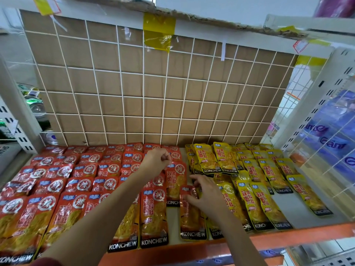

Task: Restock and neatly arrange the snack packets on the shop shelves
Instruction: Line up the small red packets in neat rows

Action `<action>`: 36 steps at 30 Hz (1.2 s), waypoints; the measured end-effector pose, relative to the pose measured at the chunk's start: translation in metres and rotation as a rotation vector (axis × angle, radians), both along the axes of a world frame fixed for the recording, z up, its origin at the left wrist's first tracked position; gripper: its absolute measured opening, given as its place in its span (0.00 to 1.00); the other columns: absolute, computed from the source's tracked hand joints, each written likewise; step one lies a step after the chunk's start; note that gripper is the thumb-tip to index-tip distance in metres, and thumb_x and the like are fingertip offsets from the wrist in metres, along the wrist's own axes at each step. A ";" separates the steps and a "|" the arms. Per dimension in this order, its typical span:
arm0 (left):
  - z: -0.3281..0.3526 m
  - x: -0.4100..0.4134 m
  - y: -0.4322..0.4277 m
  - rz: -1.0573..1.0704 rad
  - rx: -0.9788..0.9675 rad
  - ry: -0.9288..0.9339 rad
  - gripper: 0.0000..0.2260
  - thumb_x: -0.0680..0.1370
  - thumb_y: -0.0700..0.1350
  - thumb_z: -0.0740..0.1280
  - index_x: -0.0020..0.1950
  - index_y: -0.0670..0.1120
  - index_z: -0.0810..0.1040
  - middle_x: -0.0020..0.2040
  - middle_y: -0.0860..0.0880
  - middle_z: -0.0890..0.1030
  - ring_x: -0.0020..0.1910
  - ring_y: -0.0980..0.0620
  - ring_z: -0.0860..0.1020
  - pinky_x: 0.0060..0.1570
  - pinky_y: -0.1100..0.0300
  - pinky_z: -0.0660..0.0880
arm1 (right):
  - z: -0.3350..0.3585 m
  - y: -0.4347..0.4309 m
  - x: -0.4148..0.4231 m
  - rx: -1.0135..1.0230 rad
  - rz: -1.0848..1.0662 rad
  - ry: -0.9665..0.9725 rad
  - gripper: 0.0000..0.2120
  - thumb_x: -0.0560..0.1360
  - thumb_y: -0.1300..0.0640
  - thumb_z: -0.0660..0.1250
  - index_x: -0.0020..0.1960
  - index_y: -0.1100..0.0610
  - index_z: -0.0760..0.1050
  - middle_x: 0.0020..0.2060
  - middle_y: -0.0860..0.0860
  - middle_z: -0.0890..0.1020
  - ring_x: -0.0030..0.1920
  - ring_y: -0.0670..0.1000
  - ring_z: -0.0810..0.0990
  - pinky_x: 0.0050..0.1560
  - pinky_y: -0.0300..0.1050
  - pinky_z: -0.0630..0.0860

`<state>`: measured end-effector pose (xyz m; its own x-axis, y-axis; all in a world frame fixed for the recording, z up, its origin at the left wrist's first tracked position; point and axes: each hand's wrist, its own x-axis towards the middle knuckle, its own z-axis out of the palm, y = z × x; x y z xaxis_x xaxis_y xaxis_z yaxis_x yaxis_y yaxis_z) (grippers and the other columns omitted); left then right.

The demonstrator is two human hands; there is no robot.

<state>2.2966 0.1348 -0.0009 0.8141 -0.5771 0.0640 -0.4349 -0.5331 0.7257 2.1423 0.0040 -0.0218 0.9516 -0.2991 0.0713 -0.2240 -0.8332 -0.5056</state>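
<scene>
The head view looks down on a shelf with a wire grid at its back. The right hand pinches the top edge of a red packet, which lies lengthwise in the gap just beside the hand's thumb side, with yellow packets overlapping in rows on its far side. The left hand hovers further back over the red rows that spread out beyond its outer side. Its fingers are curled in, and I cannot tell whether they nip a packet edge or nothing. The step looks like seating this red packet into the red column nearest the right hand. To do it well, slide it toward the left hand, keep it clear of the yellow stock, match the overlap of its neighbours and line its bottom edge with theirs.
</scene>
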 end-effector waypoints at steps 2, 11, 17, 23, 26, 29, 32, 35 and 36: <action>-0.003 0.005 0.001 -0.026 0.026 0.010 0.01 0.75 0.40 0.68 0.44 0.46 0.79 0.41 0.53 0.79 0.42 0.57 0.76 0.40 0.69 0.69 | 0.000 0.001 0.000 -0.015 0.011 -0.005 0.25 0.71 0.44 0.68 0.65 0.47 0.66 0.52 0.42 0.71 0.57 0.44 0.68 0.60 0.40 0.66; -0.003 0.011 0.006 -0.122 0.100 0.037 0.02 0.74 0.42 0.70 0.43 0.49 0.79 0.44 0.55 0.78 0.46 0.58 0.76 0.44 0.67 0.70 | 0.001 0.004 0.012 -0.055 0.053 -0.002 0.15 0.73 0.46 0.66 0.58 0.51 0.75 0.48 0.44 0.69 0.57 0.44 0.69 0.58 0.38 0.64; -0.004 0.011 0.009 -0.150 0.111 0.025 0.03 0.73 0.43 0.71 0.43 0.50 0.80 0.42 0.56 0.79 0.44 0.59 0.76 0.40 0.70 0.68 | 0.002 0.011 0.022 -0.014 0.077 -0.029 0.06 0.74 0.52 0.67 0.48 0.54 0.77 0.45 0.45 0.72 0.52 0.45 0.71 0.58 0.41 0.67; -0.006 0.009 0.010 -0.177 0.114 -0.037 0.04 0.74 0.43 0.70 0.47 0.47 0.82 0.43 0.55 0.78 0.45 0.58 0.77 0.44 0.67 0.71 | 0.001 0.020 0.033 0.032 0.051 -0.075 0.05 0.74 0.53 0.67 0.46 0.55 0.78 0.43 0.44 0.73 0.46 0.43 0.70 0.49 0.39 0.66; -0.008 0.009 0.010 -0.191 0.104 -0.054 0.03 0.73 0.43 0.71 0.46 0.48 0.82 0.43 0.55 0.80 0.46 0.56 0.78 0.48 0.63 0.74 | -0.002 0.022 0.034 0.035 0.051 -0.075 0.06 0.74 0.53 0.67 0.47 0.55 0.78 0.43 0.44 0.73 0.47 0.43 0.70 0.49 0.38 0.65; -0.006 0.008 0.010 -0.199 0.129 -0.072 0.03 0.74 0.43 0.70 0.47 0.48 0.81 0.45 0.53 0.80 0.47 0.56 0.78 0.49 0.62 0.75 | -0.005 0.022 0.033 0.033 0.054 -0.081 0.07 0.74 0.52 0.67 0.47 0.55 0.77 0.44 0.45 0.74 0.48 0.45 0.72 0.52 0.40 0.67; -0.005 0.007 0.010 -0.209 0.157 -0.089 0.04 0.75 0.42 0.69 0.48 0.48 0.81 0.47 0.52 0.81 0.46 0.57 0.77 0.49 0.62 0.75 | -0.005 0.022 0.032 0.036 0.069 -0.079 0.08 0.74 0.52 0.67 0.48 0.56 0.77 0.47 0.48 0.77 0.50 0.47 0.73 0.54 0.43 0.70; -0.007 0.006 0.012 -0.213 0.155 -0.088 0.03 0.75 0.42 0.69 0.47 0.48 0.80 0.45 0.54 0.79 0.44 0.59 0.76 0.44 0.67 0.72 | -0.005 0.023 0.030 0.048 0.092 -0.095 0.07 0.74 0.53 0.67 0.46 0.57 0.78 0.46 0.49 0.77 0.48 0.47 0.73 0.51 0.42 0.70; -0.007 0.005 0.013 -0.214 0.150 -0.089 0.03 0.75 0.41 0.69 0.47 0.49 0.80 0.44 0.55 0.78 0.44 0.59 0.76 0.43 0.68 0.71 | -0.005 0.022 0.029 0.052 0.098 -0.101 0.07 0.74 0.53 0.67 0.47 0.56 0.78 0.46 0.49 0.77 0.48 0.46 0.73 0.51 0.41 0.70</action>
